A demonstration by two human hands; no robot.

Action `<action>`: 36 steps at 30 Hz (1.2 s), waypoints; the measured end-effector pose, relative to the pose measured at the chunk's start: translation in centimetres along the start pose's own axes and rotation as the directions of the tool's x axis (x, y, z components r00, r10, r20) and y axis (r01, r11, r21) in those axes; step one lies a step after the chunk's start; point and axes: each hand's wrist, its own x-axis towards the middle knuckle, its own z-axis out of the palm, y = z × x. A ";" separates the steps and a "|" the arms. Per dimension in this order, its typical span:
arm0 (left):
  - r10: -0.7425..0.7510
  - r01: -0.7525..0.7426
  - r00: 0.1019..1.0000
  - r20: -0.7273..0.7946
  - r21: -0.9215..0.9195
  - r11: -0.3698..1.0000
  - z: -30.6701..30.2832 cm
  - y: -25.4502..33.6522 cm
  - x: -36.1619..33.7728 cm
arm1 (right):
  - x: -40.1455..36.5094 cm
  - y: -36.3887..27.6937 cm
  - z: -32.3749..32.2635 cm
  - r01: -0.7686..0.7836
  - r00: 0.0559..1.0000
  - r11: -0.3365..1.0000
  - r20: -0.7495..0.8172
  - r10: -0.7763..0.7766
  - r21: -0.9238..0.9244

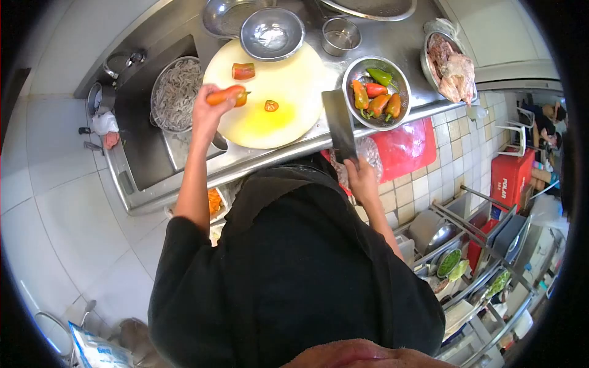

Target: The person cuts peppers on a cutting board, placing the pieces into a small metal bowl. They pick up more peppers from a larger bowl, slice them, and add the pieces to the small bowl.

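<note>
My left hand [210,110] is closed around an orange-red pepper [226,95], held over the left side of a round cutting board [288,129]. In my right hand [362,178] is the handle of a cleaver [339,126]; its broad blade points away from me, beside the board's right edge. A cut pepper piece [243,71] lies near the back of the board. Closer to the middle sits a small pepper end [271,106]. Right of the blade, a perforated metal bowl [405,101] holds several whole peppers [379,105], red, orange and green.
An empty metal bowl [272,34] overlaps the board's back edge, beside a small metal pot [341,37]. In the sink [138,156] stands a bowl of greyish strips [178,95]. Raw meat [454,70] fills a bowl at right. Shelving [472,233] stands behind on the right.
</note>
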 end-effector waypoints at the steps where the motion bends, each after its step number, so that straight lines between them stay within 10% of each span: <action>1: -0.058 0.056 0.997 -0.056 -0.036 0.998 -0.2 -1.2 -1.2 | 0.8 -0.1 0.3 0.018 0.999 0.999 0.036 -0.016 -0.041; 5: 0.034 -0.060 0.992 -0.118 -0.221 0.973 2.7 -10.1 -4.3 | 2.0 -0.9 3.2 0.078 0.987 0.987 0.151 -0.056 -0.143; 8: 0.097 -0.104 0.995 0.038 0.451 0.886 1.6 -7.0 -5.3 | 1.0 -4.4 4.8 0.227 0.970 0.942 0.142 -0.196 -0.249; 11: 0.365 -0.320 0.931 0.015 0.514 0.796 2.4 -4.0 -5.8 | 0.8 -3.1 5.9 0.296 0.955 0.900 0.098 -0.280 -0.320; 18: 0.298 -0.386 0.921 0.251 0.692 0.610 4.0 -4.4 -3.4 | 0.2 -3.5 5.9 -0.003 0.999 0.996 0.053 0.008 -0.094; 24: 0.423 -0.482 0.870 0.254 0.618 0.621 8.0 -1.1 -1.4 | -0.4 -2.1 4.8 0.088 0.990 0.982 -0.093 -0.105 -0.170; 27: 0.036 -0.368 0.911 0.410 0.772 0.518 9.5 -0.7 1.2 | -0.6 -1.7 4.0 0.030 0.992 0.983 -0.115 -0.052 -0.182; 36: 0.475 -0.520 0.853 0.216 0.283 0.806 14.2 -1.9 -0.5 | -0.3 -0.6 3.0 -0.056 0.994 0.987 -0.104 0.040 -0.152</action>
